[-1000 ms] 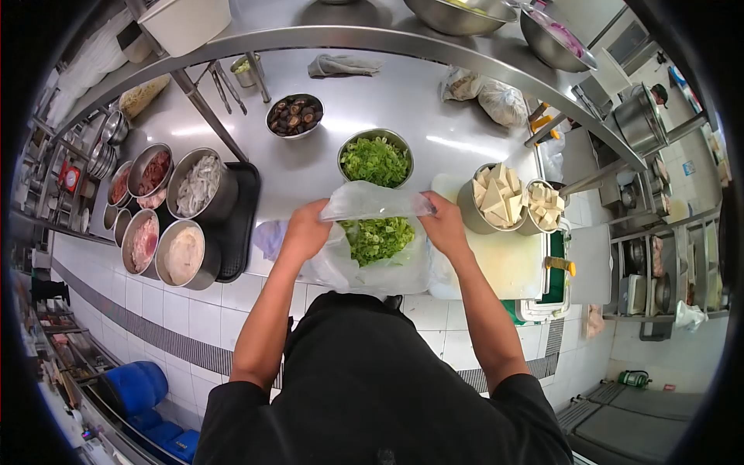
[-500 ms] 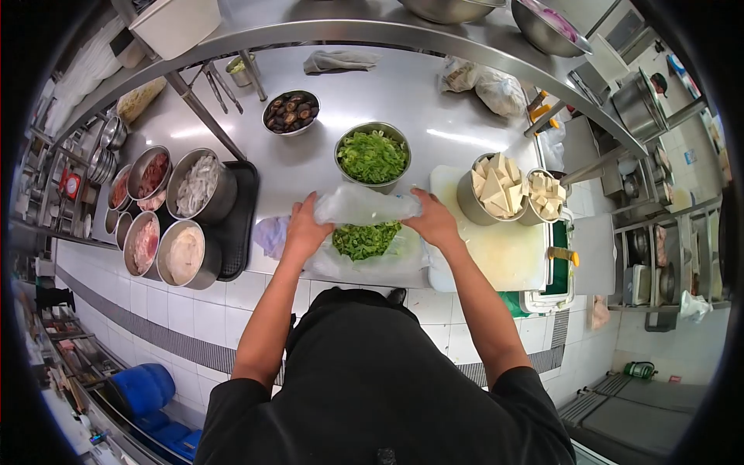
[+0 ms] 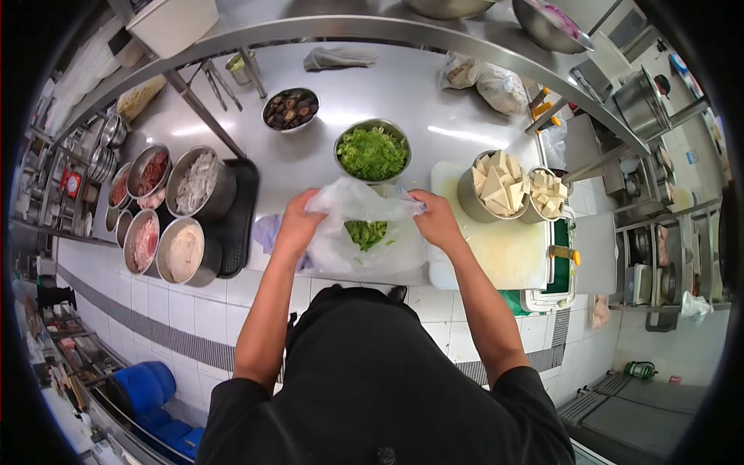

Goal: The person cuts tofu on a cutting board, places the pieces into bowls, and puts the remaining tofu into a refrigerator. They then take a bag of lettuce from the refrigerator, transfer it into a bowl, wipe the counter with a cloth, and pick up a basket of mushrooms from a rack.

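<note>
A clear plastic bag (image 3: 341, 203) lies at the front of the steel counter, its mouth lifted in a fold toward the far side. Chopped green leaves (image 3: 366, 234) show inside, partly covered by the cloudy plastic. My left hand (image 3: 300, 218) pinches the left edge of the bag's mouth. On the other side, my right hand (image 3: 435, 221) grips the right edge, with the plastic bunched at the fingertips. Just beyond the bag stands a steel bowl (image 3: 336, 160) heaped with chopped greens (image 3: 373, 152). A lilac plastic bag (image 3: 267, 232) lies beside my left wrist.
At right lie a white cutting board (image 3: 496, 260) and containers of white blocks (image 3: 500, 184). A yellow handle (image 3: 564, 254) juts past the board. Several meat pots surround a black tray (image 3: 246, 225) at left. Dark mushrooms (image 3: 291, 110) sit behind; a steel shelf (image 3: 349, 32) overhangs.
The bag's mouth has been raised and spread more, so the plastic covers more of the leaves inside. Both hands have shifted slightly, still holding its edges.
</note>
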`<move>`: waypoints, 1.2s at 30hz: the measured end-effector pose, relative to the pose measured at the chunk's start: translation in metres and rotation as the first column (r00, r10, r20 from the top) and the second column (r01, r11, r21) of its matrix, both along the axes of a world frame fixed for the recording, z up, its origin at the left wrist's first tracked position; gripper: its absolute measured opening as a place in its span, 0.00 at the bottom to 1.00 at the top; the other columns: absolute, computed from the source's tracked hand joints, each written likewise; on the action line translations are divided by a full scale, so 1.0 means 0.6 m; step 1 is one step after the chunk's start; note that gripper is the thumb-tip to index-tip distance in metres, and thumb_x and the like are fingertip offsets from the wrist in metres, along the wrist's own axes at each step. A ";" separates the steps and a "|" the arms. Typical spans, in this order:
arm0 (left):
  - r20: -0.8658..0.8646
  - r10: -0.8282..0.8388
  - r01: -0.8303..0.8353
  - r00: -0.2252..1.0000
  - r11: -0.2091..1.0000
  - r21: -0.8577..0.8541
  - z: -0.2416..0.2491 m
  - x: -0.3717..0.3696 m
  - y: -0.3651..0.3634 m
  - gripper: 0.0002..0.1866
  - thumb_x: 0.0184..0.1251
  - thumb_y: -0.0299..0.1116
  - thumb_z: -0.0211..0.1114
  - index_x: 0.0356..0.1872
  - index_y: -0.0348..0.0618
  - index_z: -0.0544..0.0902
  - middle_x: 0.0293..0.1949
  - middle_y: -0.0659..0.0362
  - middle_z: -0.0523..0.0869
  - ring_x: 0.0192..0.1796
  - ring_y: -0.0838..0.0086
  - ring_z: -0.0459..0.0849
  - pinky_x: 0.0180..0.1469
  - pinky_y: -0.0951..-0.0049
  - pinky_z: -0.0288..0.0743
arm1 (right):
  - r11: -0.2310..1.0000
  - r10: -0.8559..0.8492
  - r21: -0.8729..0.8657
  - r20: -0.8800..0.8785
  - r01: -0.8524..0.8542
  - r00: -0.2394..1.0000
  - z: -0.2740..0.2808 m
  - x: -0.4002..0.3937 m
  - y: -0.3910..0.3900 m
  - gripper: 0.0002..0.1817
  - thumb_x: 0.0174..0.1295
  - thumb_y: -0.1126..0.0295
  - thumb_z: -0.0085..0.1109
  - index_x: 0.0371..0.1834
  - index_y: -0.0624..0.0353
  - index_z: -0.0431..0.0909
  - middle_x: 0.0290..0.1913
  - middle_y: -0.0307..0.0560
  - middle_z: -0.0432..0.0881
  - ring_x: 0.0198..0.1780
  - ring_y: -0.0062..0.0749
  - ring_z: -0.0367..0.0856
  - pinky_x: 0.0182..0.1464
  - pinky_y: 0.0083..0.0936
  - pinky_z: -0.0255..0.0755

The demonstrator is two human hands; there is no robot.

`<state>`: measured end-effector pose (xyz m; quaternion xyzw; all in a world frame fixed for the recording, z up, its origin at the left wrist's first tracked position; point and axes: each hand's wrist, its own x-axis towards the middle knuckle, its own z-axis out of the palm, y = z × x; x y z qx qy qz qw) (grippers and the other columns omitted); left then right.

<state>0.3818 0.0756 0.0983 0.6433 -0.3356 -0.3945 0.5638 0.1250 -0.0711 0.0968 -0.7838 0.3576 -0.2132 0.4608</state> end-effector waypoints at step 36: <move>0.715 -0.435 0.234 0.548 0.900 0.368 0.000 -0.056 -0.004 0.35 0.54 0.19 0.58 0.67 0.57 0.76 0.77 0.43 0.62 0.65 0.44 0.78 0.61 0.53 0.77 | 0.902 0.122 -0.282 -0.561 -0.328 0.819 -0.090 0.093 0.069 0.45 0.54 0.38 0.67 0.75 0.44 0.67 0.67 0.57 0.75 0.66 0.54 0.77 0.66 0.45 0.71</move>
